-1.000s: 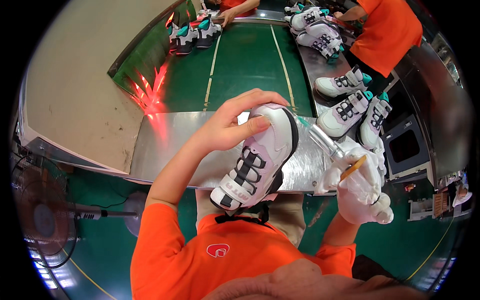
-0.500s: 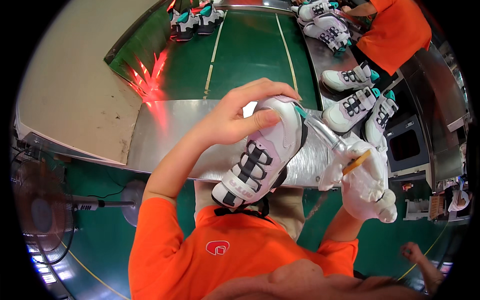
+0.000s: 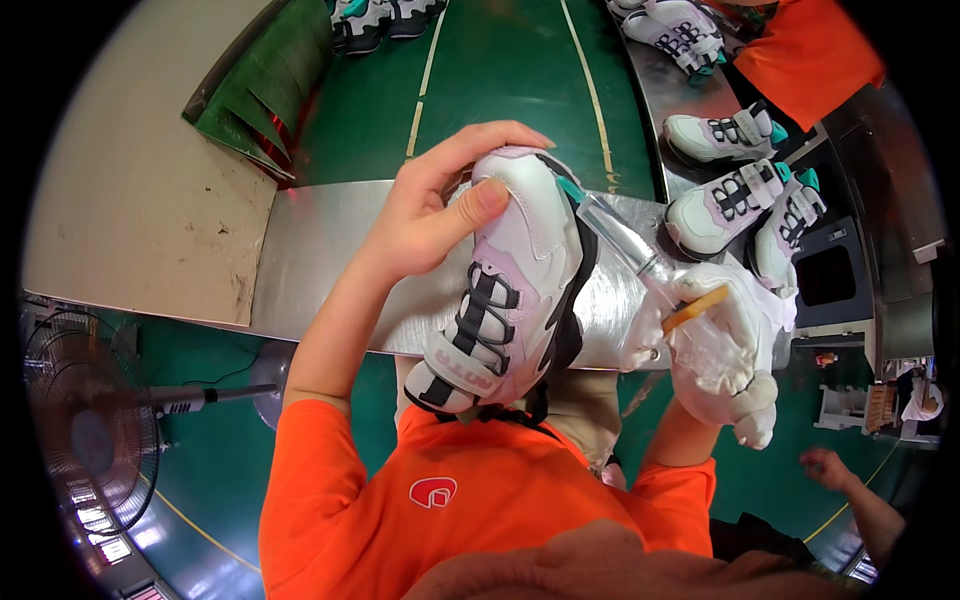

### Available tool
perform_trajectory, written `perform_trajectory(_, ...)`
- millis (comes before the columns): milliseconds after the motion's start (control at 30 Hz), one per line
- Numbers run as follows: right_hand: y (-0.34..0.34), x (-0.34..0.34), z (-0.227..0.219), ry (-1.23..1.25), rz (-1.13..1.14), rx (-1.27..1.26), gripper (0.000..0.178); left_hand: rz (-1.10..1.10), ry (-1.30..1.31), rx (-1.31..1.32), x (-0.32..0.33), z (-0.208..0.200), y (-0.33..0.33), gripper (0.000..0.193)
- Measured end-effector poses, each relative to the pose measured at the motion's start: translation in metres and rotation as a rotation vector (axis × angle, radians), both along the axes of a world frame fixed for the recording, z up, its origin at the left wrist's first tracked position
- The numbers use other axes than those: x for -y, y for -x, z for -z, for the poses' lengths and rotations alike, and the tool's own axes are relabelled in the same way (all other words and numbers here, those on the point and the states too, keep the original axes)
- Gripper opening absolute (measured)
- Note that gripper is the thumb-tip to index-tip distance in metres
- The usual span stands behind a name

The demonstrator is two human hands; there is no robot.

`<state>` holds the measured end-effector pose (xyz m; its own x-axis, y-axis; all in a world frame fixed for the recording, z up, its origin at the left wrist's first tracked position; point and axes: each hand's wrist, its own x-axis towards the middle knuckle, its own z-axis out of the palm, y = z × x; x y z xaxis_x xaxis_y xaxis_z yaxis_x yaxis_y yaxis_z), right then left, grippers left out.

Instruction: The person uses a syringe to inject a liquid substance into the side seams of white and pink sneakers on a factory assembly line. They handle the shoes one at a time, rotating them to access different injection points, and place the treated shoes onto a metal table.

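Note:
My left hand (image 3: 440,205) is closed around the heel end of a white and lilac sneaker (image 3: 535,225), fingers over the top and thumb on its side. The sneaker stands tilted, toe toward me, with dark straps over its upper. In a white glove, my right hand (image 3: 715,345) grips a clear tube-like tool (image 3: 622,238). The tool's far end meets the teal patch (image 3: 570,188) at the sneaker's heel edge; its exact tip is hard to make out. A yellowish stick (image 3: 696,310) also lies across the gloved fingers.
A metal ledge (image 3: 320,240) lies under my hands, before a green conveyor belt (image 3: 510,80). Several similar sneakers (image 3: 725,205) stand on the right-hand rail, more at the far left. A fan (image 3: 95,440) is at left. A person in orange (image 3: 815,60) works at the far right.
The sneaker and my left hand have shifted slightly left, and the sneaker is more upright. My gloved hand has followed with the tool. The red glow by the green flaps has mostly faded.

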<state>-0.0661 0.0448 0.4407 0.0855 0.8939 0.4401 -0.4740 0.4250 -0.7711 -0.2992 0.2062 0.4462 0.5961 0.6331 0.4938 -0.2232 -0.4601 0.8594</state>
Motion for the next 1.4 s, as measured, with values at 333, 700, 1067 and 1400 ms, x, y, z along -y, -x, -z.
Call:
perform_trajectory(333, -0.007, -0.017, 0.051, 0.07, -0.107, -0.072, 0.107, -0.095, 0.136, 0.093, -0.022, 0.029, 0.013, 0.047)
perform_trajectory(700, -0.005, -0.025, 0.081, -0.041, -0.262, -0.113, 0.111, -0.155, 0.24, 0.096, -0.028, 0.041, 0.015, 0.049)
perform_trajectory(1067, -0.01, -0.011, 0.076, 0.189, -0.061, -0.026, 0.11, -0.142, 0.258, 0.099, -0.027, 0.042, 0.016, 0.056)
perform_trajectory(1400, -0.013, 0.007, 0.066, 0.446, 0.523, -0.037, 0.097, -0.097, 0.329, 0.028, -0.053, 0.042, 0.002, 0.051)
